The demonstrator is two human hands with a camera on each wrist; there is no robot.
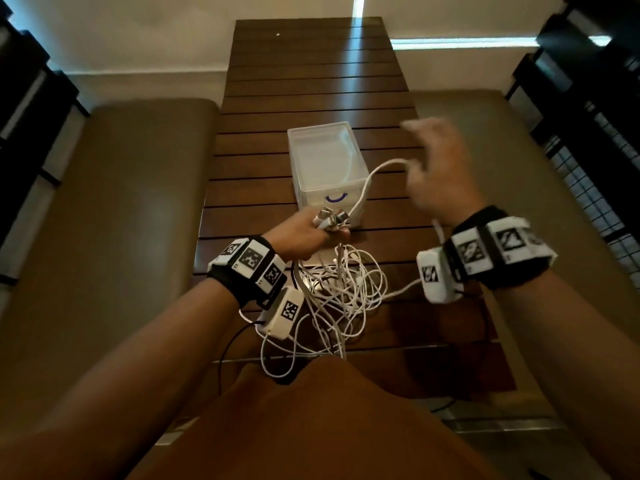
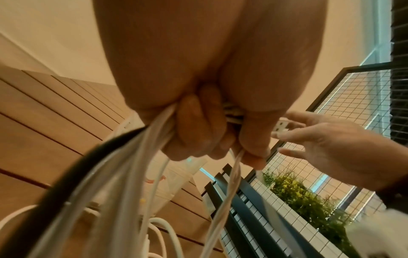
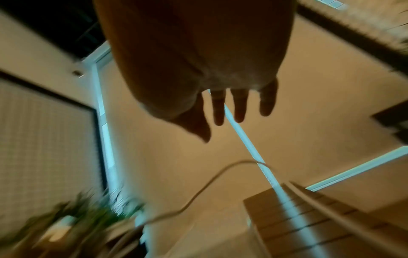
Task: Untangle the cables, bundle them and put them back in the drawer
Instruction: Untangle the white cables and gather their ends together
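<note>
On the slatted wooden table, a tangle of white cables lies near the front edge. My left hand grips a bunch of their plug ends just above it. The left wrist view shows that hand's fingers curled round several strands. One cable arcs from that bunch up to my right hand, which is raised, blurred and spread. In the right wrist view its fingers are straight and hold nothing, while the cable loops below them. A clear plastic drawer with a purple handle mark stands behind.
Padded brown benches flank the table. Black wire-mesh panels stand at the far right, with green plants behind them. Bare slats stretch beyond the drawer.
</note>
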